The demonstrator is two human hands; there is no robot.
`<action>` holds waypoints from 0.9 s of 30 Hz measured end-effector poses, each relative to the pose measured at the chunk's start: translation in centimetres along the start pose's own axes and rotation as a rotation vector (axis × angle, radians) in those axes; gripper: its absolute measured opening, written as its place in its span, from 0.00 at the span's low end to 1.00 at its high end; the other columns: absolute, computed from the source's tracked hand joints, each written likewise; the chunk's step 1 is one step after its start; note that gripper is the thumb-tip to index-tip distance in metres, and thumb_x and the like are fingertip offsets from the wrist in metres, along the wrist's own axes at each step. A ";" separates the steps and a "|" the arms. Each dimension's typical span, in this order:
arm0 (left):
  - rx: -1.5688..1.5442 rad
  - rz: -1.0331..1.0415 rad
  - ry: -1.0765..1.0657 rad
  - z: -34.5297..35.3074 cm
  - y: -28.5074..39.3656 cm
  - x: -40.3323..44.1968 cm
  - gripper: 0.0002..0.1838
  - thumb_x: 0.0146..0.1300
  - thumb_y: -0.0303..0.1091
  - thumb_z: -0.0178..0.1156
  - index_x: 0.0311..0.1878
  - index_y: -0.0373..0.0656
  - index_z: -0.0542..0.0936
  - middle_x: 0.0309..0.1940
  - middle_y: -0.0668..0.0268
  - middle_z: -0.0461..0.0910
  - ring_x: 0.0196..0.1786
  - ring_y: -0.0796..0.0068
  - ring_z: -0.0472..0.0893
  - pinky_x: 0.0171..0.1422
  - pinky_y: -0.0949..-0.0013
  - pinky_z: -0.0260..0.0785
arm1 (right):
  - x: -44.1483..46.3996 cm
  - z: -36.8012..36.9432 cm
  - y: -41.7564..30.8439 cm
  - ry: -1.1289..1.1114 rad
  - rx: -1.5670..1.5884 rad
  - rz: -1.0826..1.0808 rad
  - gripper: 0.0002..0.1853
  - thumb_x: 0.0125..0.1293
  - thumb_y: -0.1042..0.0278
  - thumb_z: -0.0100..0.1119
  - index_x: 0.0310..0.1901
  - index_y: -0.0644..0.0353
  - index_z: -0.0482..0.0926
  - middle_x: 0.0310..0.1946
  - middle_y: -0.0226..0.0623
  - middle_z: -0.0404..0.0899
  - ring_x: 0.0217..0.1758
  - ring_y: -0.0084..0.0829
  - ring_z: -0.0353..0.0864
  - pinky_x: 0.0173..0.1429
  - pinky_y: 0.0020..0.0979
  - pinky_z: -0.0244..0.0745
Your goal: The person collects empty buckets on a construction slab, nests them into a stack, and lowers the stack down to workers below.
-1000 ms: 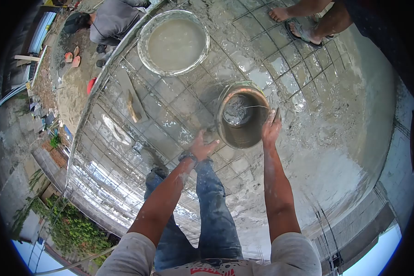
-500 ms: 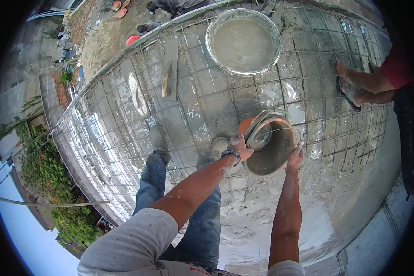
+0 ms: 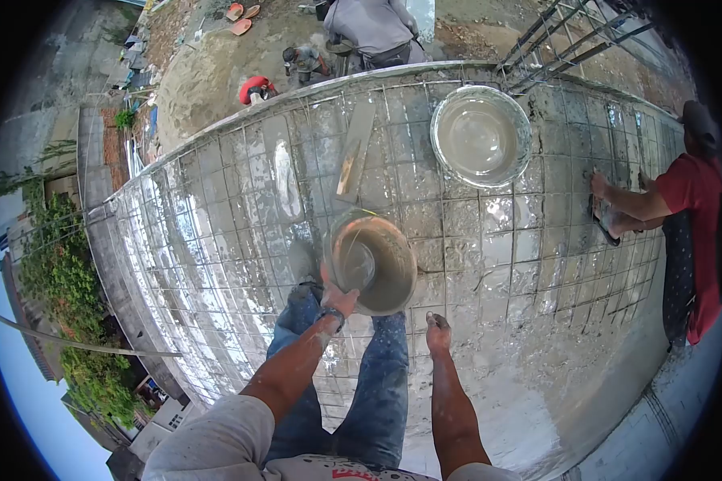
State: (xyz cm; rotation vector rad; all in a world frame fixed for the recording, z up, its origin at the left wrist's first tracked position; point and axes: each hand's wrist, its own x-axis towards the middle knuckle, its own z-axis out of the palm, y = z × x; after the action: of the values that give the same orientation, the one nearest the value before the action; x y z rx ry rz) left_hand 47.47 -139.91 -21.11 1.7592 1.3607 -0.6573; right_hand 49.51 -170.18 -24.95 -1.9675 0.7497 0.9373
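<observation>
Currently, left hand (image 3: 341,301) has its grip round the near-left rim of the bucket (image 3: 398,268), over the slab (image 3: 477,373) well in from its far edge, a basin (image 3: 481,181) standing near that edge; right hand (image 3: 439,333) apart, grip width can't tell.

No text, label, brand, number or sign can be read. The front of the camera wearer's pale shirt (image 3: 301,466) bears a red print (image 3: 351,473) beside dark marks (image 3: 322,460), cut off by the view's lower edge; whether it is lettering cannot be told.
</observation>
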 end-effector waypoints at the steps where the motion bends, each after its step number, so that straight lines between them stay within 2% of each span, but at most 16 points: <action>1: 0.043 -0.053 0.034 -1.2 -1.9 1.1 0.51 0.48 0.44 0.70 0.67 0.21 0.54 0.55 0.35 0.75 0.59 0.43 0.77 0.66 0.57 0.68 | -1.5 1.2 -0.7 -0.035 -0.015 -0.017 0.25 0.69 0.52 0.61 0.52 0.71 0.79 0.42 0.42 0.83 0.46 0.30 0.79 0.54 0.32 0.72; 2: 0.056 -0.087 0.050 -2.9 -3.0 1.7 0.52 0.48 0.45 0.70 0.67 0.21 0.54 0.55 0.36 0.75 0.59 0.43 0.77 0.66 0.57 0.68 | -2.9 2.1 -1.6 -0.069 -0.031 -0.036 0.24 0.69 0.53 0.62 0.51 0.72 0.79 0.39 0.41 0.84 0.43 0.29 0.80 0.51 0.31 0.73; 5: 0.028 -0.158 0.077 -8.4 -5.8 3.5 0.51 0.45 0.49 0.69 0.64 0.20 0.58 0.55 0.36 0.75 0.59 0.42 0.77 0.66 0.56 0.69 | -6.3 4.8 -4.8 -0.120 -0.186 -0.012 0.19 0.68 0.55 0.63 0.45 0.67 0.82 0.34 0.36 0.83 0.40 0.25 0.78 0.48 0.30 0.73; 6: 0.002 -0.180 0.089 -10.2 -6.6 4.2 0.50 0.44 0.50 0.69 0.62 0.20 0.60 0.55 0.36 0.76 0.59 0.42 0.77 0.66 0.56 0.69 | -4.6 6.4 -0.8 -0.121 -0.173 -0.043 0.20 0.69 0.55 0.62 0.51 0.65 0.81 0.32 0.32 0.83 0.33 0.22 0.78 0.40 0.28 0.74; 8: -0.097 -0.132 0.033 -13.4 -9.6 6.2 0.54 0.48 0.38 0.69 0.70 0.28 0.45 0.56 0.41 0.75 0.59 0.49 0.78 0.66 0.59 0.69 | -6.1 8.6 -3.5 -0.114 -0.216 -0.032 0.18 0.70 0.57 0.61 0.50 0.64 0.81 0.31 0.30 0.82 0.31 0.20 0.76 0.36 0.25 0.72; 10: -0.231 -0.120 -0.013 -15.0 -14.5 9.3 0.58 0.50 0.32 0.69 0.74 0.32 0.38 0.57 0.44 0.75 0.59 0.53 0.78 0.66 0.61 0.69 | -7.1 11.1 -5.9 -0.122 -0.185 -0.031 0.15 0.71 0.59 0.59 0.49 0.63 0.81 0.29 0.29 0.80 0.29 0.18 0.75 0.32 0.23 0.70; 11: -0.317 -0.132 -0.033 -14.6 -17.8 11.4 0.57 0.51 0.31 0.69 0.74 0.31 0.38 0.57 0.45 0.75 0.59 0.54 0.78 0.66 0.61 0.69 | -7.1 12.4 -6.6 -0.135 -0.134 -0.034 0.14 0.72 0.60 0.59 0.49 0.63 0.81 0.28 0.28 0.80 0.28 0.17 0.74 0.31 0.22 0.69; 13: -0.371 -0.115 -0.017 -15.9 -19.7 12.6 0.53 0.49 0.36 0.69 0.70 0.27 0.45 0.56 0.42 0.75 0.59 0.52 0.78 0.65 0.60 0.70 | -8.7 14.8 -9.7 -0.198 -0.050 -0.044 0.12 0.73 0.61 0.57 0.47 0.61 0.80 0.28 0.26 0.79 0.27 0.16 0.73 0.28 0.21 0.66; 14: -0.339 -0.088 0.021 -17.4 -19.6 12.1 0.52 0.46 0.43 0.69 0.67 0.23 0.52 0.55 0.39 0.76 0.58 0.48 0.78 0.64 0.58 0.70 | -10.6 16.3 -12.7 -0.249 -0.018 -0.050 0.11 0.73 0.61 0.57 0.46 0.60 0.80 0.28 0.25 0.78 0.27 0.15 0.73 0.27 0.20 0.65; 16: -0.255 -0.125 0.037 -21.4 -17.8 10.3 0.52 0.44 0.50 0.69 0.63 0.19 0.59 0.54 0.35 0.76 0.58 0.44 0.78 0.63 0.57 0.71 | -13.3 19.6 -17.1 -0.327 0.037 -0.048 0.10 0.73 0.60 0.57 0.45 0.58 0.79 0.28 0.24 0.78 0.27 0.14 0.72 0.26 0.20 0.64; 18: -0.150 -0.250 -0.012 -26.0 -14.2 8.3 0.52 0.44 0.50 0.69 0.62 0.18 0.59 0.53 0.36 0.77 0.58 0.43 0.78 0.63 0.57 0.71 | -14.8 22.3 -19.3 -0.380 0.083 -0.032 0.10 0.73 0.60 0.57 0.43 0.57 0.78 0.29 0.23 0.77 0.27 0.13 0.72 0.26 0.20 0.63; 24: -0.231 -0.287 0.037 -29.1 -14.6 9.4 0.52 0.44 0.51 0.70 0.61 0.18 0.60 0.54 0.36 0.76 0.58 0.45 0.78 0.64 0.57 0.70 | -18.3 27.3 -22.3 -0.371 0.003 -0.074 0.10 0.73 0.58 0.58 0.42 0.56 0.77 0.28 0.23 0.76 0.25 0.15 0.70 0.26 0.19 0.63; 27: -0.251 -0.359 -0.053 -31.7 -14.5 9.9 0.54 0.49 0.51 0.72 0.66 0.17 0.56 0.59 0.38 0.74 0.63 0.47 0.76 0.68 0.59 0.66 | -18.3 27.8 -21.0 -0.354 0.034 -0.049 0.10 0.73 0.59 0.57 0.42 0.56 0.77 0.28 0.23 0.76 0.26 0.15 0.71 0.28 0.20 0.65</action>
State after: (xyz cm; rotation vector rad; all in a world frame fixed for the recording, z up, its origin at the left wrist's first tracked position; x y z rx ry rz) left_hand 34.32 -106.60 -15.66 1.3045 1.6611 -0.6845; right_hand 46.19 -133.14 -12.18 -1.7179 0.5099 1.1934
